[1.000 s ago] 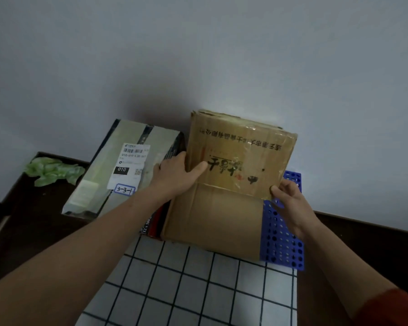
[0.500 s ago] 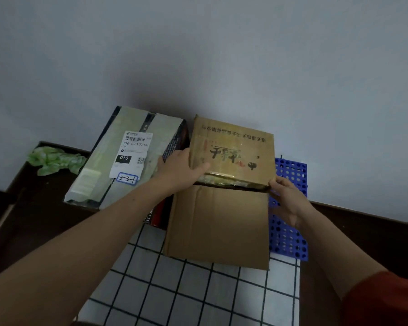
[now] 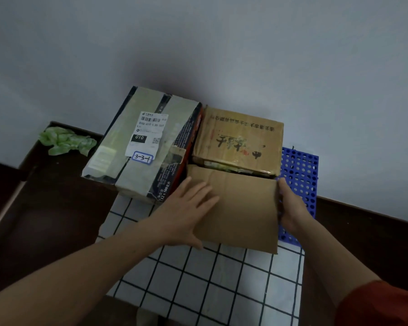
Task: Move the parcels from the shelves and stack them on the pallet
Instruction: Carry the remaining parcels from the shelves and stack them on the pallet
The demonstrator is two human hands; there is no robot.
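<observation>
A brown cardboard parcel with dark printed characters lies flat on the blue perforated pallet against the wall. Its loose front flap hangs open toward me. My left hand rests flat on the flap's left part with fingers straight. My right hand touches the flap's right edge, fingers loosely bent along it. A taped dark parcel with a white label marked 3-3-1 stands touching the brown parcel's left side.
A white cloth with a black grid covers the near part of the pallet. Crumpled green plastic lies on the dark floor at the left. The pale wall rises directly behind both parcels.
The brown parcel tipped from leaning upright to lying flat beside the taped parcel. Both hands slid down from its sides onto the open front flap.
</observation>
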